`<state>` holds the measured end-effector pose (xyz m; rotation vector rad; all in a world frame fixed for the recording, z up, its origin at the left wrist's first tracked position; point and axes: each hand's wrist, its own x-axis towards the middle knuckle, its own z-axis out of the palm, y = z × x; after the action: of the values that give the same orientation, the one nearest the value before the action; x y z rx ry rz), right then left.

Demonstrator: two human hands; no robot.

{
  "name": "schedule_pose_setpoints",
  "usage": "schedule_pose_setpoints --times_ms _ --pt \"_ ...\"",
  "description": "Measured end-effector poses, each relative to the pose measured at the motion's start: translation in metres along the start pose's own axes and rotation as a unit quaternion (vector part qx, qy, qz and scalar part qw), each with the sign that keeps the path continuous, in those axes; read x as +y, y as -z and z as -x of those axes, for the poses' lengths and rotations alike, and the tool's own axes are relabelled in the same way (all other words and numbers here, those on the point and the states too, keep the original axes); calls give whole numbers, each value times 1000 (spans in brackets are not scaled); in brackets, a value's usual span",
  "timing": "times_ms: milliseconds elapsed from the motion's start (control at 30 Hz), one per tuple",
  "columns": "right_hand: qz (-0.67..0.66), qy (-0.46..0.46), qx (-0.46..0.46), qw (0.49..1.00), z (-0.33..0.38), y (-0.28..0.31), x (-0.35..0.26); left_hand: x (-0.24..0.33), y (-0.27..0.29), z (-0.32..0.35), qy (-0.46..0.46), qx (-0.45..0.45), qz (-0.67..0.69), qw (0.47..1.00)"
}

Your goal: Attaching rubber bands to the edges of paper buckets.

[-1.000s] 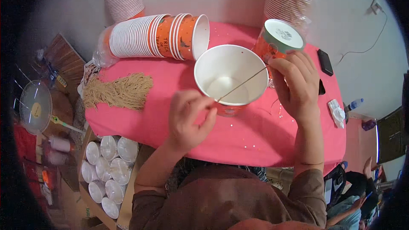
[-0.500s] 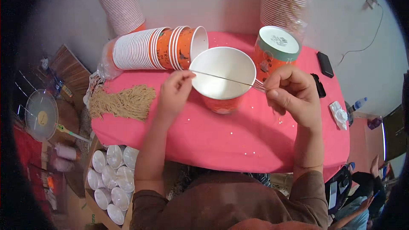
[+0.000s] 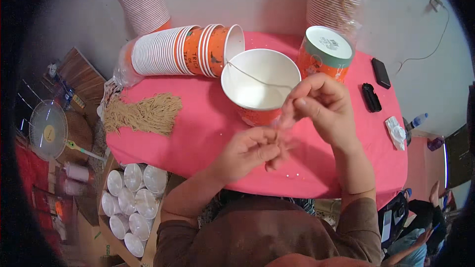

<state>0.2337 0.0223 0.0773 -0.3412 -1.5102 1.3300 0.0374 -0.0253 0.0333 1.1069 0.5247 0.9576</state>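
An open paper bucket (image 3: 250,96), white inside and orange outside, stands upright at the table's middle. A thin tan cord (image 3: 252,77) slants across its mouth from the left rim to my right hand (image 3: 321,111), whose thumb and forefinger pinch it at the right rim. My left hand (image 3: 250,154) is in front of the bucket, just below the right fingers. Its fingers are curled together and partly blurred; what lies between them is not visible. A bundle of tan cords (image 3: 143,113) rests on the table's left side.
Nested orange buckets (image 3: 163,52) lie at back left. An upside-down bucket (image 3: 326,44) stands right, with tall stacks (image 3: 141,0) behind. A black case (image 3: 371,98), a dark phone-like object (image 3: 380,73) and crumpled tissue (image 3: 396,132) lie right. A box of clear-topped cups (image 3: 127,201) stands lower left.
My left hand has left the bucket's left rim and come right and nearer, below my right hand. The cord was taut and now sags. My right hand has shifted slightly left.
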Motion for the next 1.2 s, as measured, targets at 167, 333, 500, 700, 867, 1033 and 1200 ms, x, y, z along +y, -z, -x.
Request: schedule_pose_setpoints --times_ms 167,333,500,700,867,1033,1200 --pt "-39 15 60 997 -10 18 6 -31 38 6 33 -28 84 995" --pt "-44 28 84 995 -16 31 11 -27 45 8 68 -23 115 991" --pt "-38 22 100 994 -18 36 12 -23 44 6 74 -8 55 996" --pt "594 87 137 788 -16 34 13 -18 41 3 23 86 -242 966" --pt "453 104 -86 881 3 -12 -2 -7 25 -1 -83 142 -399 902" --pt "394 -67 -177 899 9 -21 -1 1 19 -2 -149 139 -483 851" --pt "493 -14 -170 853 11 -12 9 1 18 -3 -176 150 -518 823"
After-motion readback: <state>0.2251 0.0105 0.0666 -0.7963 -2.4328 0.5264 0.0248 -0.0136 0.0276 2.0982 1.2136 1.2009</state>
